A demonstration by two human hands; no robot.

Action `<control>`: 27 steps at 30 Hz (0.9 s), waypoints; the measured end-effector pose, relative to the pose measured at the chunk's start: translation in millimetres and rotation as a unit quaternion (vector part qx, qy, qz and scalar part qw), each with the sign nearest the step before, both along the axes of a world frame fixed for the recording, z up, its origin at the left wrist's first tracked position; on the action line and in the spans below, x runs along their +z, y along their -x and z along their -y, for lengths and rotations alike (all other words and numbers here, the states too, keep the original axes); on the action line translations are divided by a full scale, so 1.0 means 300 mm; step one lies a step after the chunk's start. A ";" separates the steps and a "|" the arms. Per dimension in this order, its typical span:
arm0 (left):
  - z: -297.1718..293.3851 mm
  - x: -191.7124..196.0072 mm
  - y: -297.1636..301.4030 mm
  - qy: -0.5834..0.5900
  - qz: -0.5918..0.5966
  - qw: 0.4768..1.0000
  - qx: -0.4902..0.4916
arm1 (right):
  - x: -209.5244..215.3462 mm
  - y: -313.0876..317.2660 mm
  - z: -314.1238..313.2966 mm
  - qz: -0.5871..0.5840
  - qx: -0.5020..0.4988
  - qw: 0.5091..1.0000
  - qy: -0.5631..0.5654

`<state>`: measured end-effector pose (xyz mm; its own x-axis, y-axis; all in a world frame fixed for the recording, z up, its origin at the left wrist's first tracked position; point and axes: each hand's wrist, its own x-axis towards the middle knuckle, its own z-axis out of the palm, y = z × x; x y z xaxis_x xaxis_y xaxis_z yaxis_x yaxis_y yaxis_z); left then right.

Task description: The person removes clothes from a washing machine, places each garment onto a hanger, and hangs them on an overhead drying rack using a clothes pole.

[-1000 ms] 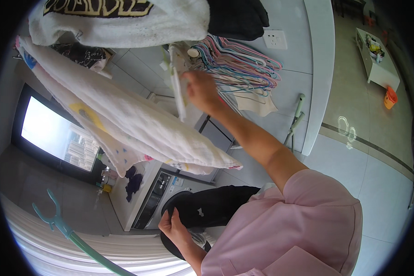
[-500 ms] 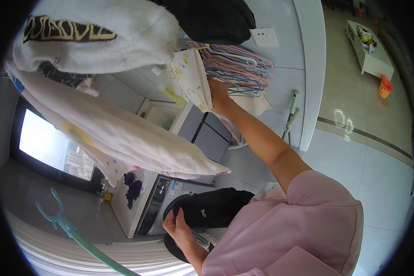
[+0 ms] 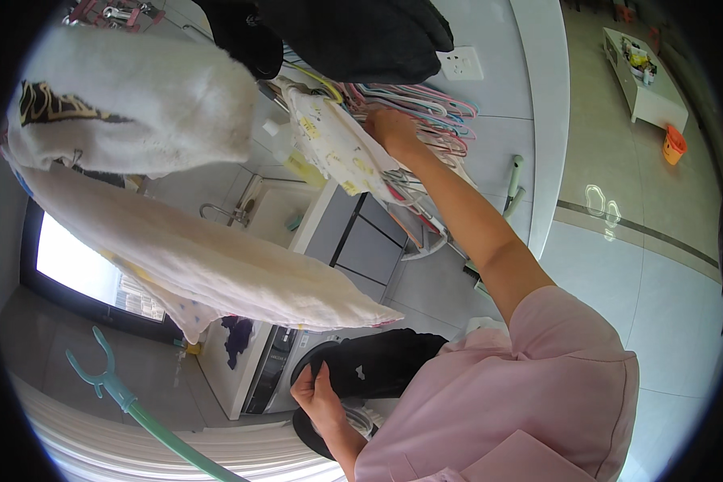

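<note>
My left hand point(image 3: 320, 396) pinches the edge of a black garment point(image 3: 390, 365) with a small pale emblem, spread in front of my pink shirt. My right arm stretches up to a bunch of plastic clothes hangers point(image 3: 438, 104) in pink, blue and white, hung beside the wall. Among them my right hand point(image 3: 392, 132) is closed on a hanger, its fingertips partly hidden. Just left of that hand hangs a white cloth with yellow print point(image 3: 329, 132). A long white towel point(image 3: 209, 257) and a fluffy white garment point(image 3: 153, 104) hang at the left.
Black clothing point(image 3: 353, 36) hangs at the top. A green forked pole point(image 3: 120, 394) stands lower left. Below the laundry are a sink point(image 3: 277, 205), a washing machine point(image 3: 285, 365) and a counter with a dark purple cloth point(image 3: 237, 337). A folded rack point(image 3: 514, 181) leans by the wall.
My right hand has moved up, deeper into the hangers. The hanging white clothes have shifted in view, and a yellow hanger shows more. My left hand still holds the black garment.
</note>
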<state>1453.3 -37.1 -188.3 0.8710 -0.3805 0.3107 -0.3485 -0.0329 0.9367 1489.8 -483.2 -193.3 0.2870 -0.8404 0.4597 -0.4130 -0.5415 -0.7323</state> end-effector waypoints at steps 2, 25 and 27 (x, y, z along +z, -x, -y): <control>0.014 0.009 0.007 0.000 -0.007 1.000 -0.005 | 0.004 -0.011 0.040 0.007 0.035 0.999 -0.001; -0.032 -0.031 -0.061 -0.012 -0.006 1.000 -0.012 | 0.046 0.655 0.147 0.032 0.205 0.977 0.045; -0.035 -0.043 -0.066 -0.015 -0.011 1.000 -0.014 | 0.051 0.793 0.110 0.029 0.186 0.981 -0.040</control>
<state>1473.1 -26.7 -201.1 0.8665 -0.4129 0.2804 -0.3294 -0.0512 0.9428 1251.8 -516.1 -178.0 0.5561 -0.7161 0.4219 -0.1534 -0.5874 -0.7947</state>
